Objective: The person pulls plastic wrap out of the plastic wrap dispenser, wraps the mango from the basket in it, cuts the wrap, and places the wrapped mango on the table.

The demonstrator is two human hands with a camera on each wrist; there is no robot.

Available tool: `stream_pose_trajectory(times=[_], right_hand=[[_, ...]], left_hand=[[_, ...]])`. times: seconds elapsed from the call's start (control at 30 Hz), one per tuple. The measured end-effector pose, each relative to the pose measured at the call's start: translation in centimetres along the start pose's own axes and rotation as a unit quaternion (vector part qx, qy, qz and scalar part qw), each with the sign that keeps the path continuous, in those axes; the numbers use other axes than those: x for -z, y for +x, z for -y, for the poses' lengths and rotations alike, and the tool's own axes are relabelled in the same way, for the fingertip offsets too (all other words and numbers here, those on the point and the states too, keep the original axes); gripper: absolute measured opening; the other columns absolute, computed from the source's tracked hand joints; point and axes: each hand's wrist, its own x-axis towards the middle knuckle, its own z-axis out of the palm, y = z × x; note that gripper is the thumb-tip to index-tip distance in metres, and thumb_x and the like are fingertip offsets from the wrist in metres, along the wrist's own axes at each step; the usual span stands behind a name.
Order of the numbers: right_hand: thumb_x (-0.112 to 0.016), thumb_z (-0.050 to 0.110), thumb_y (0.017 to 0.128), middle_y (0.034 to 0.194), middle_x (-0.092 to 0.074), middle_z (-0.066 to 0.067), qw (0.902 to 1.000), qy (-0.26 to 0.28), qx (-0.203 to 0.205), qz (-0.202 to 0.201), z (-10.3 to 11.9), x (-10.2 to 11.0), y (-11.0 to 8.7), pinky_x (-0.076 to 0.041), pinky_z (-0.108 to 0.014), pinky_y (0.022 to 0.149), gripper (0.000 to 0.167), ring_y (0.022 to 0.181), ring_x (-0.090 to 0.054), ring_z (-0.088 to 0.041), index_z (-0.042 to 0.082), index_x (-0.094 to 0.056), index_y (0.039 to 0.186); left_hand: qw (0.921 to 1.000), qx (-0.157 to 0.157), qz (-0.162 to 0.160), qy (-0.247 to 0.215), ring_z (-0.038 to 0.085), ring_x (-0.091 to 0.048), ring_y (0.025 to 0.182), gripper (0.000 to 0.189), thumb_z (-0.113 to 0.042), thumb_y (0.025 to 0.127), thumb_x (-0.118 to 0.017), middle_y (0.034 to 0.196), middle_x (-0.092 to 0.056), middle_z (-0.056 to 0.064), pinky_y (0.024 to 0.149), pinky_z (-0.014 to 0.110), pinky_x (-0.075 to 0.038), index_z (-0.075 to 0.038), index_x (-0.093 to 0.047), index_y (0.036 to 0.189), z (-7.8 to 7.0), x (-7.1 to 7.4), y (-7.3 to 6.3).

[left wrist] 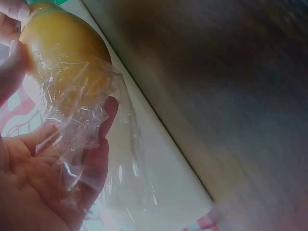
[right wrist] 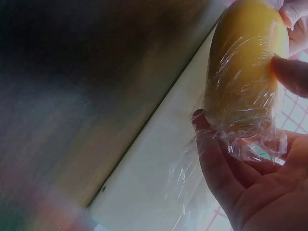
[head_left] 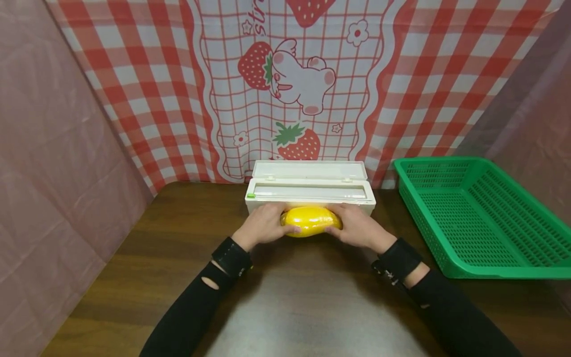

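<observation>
A smooth, bright yellow, oblong fruit like a mango (head_left: 311,221), wrapped in clear cling film, is held level just in front of a white cling film dispenser (head_left: 310,203). My left hand (head_left: 264,224) grips its left end, the thumb on its near side. At the opposite end my right hand (head_left: 360,225) holds it the same way. In the left wrist view, crumpled cling film (left wrist: 77,125) bunches at the fruit's end against the fingers. Similar folds of cling film (right wrist: 250,144) gather by my right hand in the right wrist view. A loose sheet of film hangs toward the dispenser.
The dispenser's lid (head_left: 310,170) stands raised at the back, near a red-and-white checked curtain (head_left: 165,89). A green slotted plastic basket (head_left: 428,223) stands on the right of the dark wooden table (head_left: 285,307). Pink cloth (head_left: 53,148) hangs along the left side.
</observation>
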Motion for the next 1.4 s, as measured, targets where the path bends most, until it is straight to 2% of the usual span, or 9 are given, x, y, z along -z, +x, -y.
stream_pose_trajectory(times=[0.13,0.27,0.4,0.53,0.77,0.97,1.2,1.4], right_hand=[[-0.087,0.033,0.077,0.114,-0.063,-0.009,0.9999,0.001,-0.012,0.003,0.1,-0.2,-0.1,-0.048,-0.043,0.086,0.069,0.094,-0.055,-0.023,0.006,-0.058,0.133],[-0.088,0.029,0.077,0.113,-0.064,-0.008,1.0,0.003,-0.002,-0.005,0.2,-0.3,0.0,-0.048,-0.043,0.086,0.065,0.093,-0.056,-0.022,0.005,-0.059,0.13],[-0.086,0.029,0.079,0.103,-0.063,-0.007,0.9998,0.01,-0.016,-0.009,0.1,-0.2,-0.1,-0.048,-0.038,0.078,0.06,0.085,-0.055,-0.02,0.003,-0.055,0.124],[-0.084,0.031,0.081,0.091,-0.057,-0.004,0.9993,0.015,-0.029,-0.016,0.1,-0.1,-0.2,-0.046,-0.035,0.068,0.055,0.075,-0.052,-0.019,0.003,-0.05,0.115],[-0.078,0.037,0.087,0.081,-0.053,-0.001,0.9991,0.009,-0.04,-0.005,0.2,0.0,-0.1,-0.043,-0.034,0.066,0.047,0.07,-0.049,-0.017,0.004,-0.053,0.11],[-0.073,0.04,0.09,0.083,-0.055,-0.002,0.9974,0.026,-0.066,0.01,0.0,0.1,0.2,-0.043,-0.036,0.069,0.047,0.074,-0.051,-0.02,0.003,-0.056,0.114],[-0.066,0.042,0.095,0.091,-0.059,-0.003,0.9972,0.031,-0.066,0.014,-0.3,0.2,0.4,-0.045,-0.039,0.077,0.048,0.083,-0.054,-0.021,0.002,-0.059,0.12],[-0.063,0.044,0.096,0.079,-0.058,0.002,0.9963,0.049,-0.066,0.025,-0.5,0.2,0.5,-0.045,-0.037,0.071,0.042,0.073,-0.054,-0.016,0.006,-0.061,0.112]], left_hand=[[0.9998,0.008,0.014,-0.009,0.015,-0.052,0.082,0.056,-0.059,0.087,-0.067,0.092,-0.058,-0.004,0.074,0.032,-0.044,-0.014,-0.064,0.12,0.2,0.1,0.2],[0.9996,0.014,0.021,-0.015,0.016,-0.053,0.082,0.057,-0.059,0.088,-0.066,0.091,-0.059,-0.004,0.073,0.032,-0.044,-0.013,-0.064,0.121,0.3,0.2,0.2],[0.9994,0.013,0.022,-0.024,0.016,-0.053,0.08,0.057,-0.059,0.09,-0.063,0.09,-0.059,-0.004,0.071,0.032,-0.044,-0.012,-0.066,0.122,0.4,0.2,0.3],[0.998,0.024,0.023,-0.054,0.014,-0.054,0.076,0.056,-0.062,0.092,-0.058,0.086,-0.06,-0.005,0.069,0.031,-0.044,-0.015,-0.068,0.121,0.7,0.1,0.5],[0.988,0.06,0.042,-0.136,0.016,-0.058,0.068,0.049,-0.064,0.092,-0.056,0.078,-0.062,-0.002,0.065,0.033,-0.046,-0.02,-0.069,0.109,1.1,0.4,0.5],[0.9818,0.095,0.056,-0.155,0.019,-0.058,0.065,0.049,-0.065,0.093,-0.053,0.074,-0.062,0.001,0.06,0.033,-0.046,-0.019,-0.068,0.098,1.0,0.7,0.8],[0.974,0.107,0.076,-0.184,0.018,-0.057,0.056,0.052,-0.063,0.096,-0.05,0.065,-0.06,0.003,0.054,0.03,-0.042,-0.014,-0.066,0.091,0.7,0.9,1.1],[0.9734,0.112,0.091,-0.178,0.017,-0.053,0.052,0.053,-0.058,0.101,-0.044,0.061,-0.058,0.002,0.055,0.029,-0.04,-0.011,-0.065,0.089,0.5,1.0,1.3]])
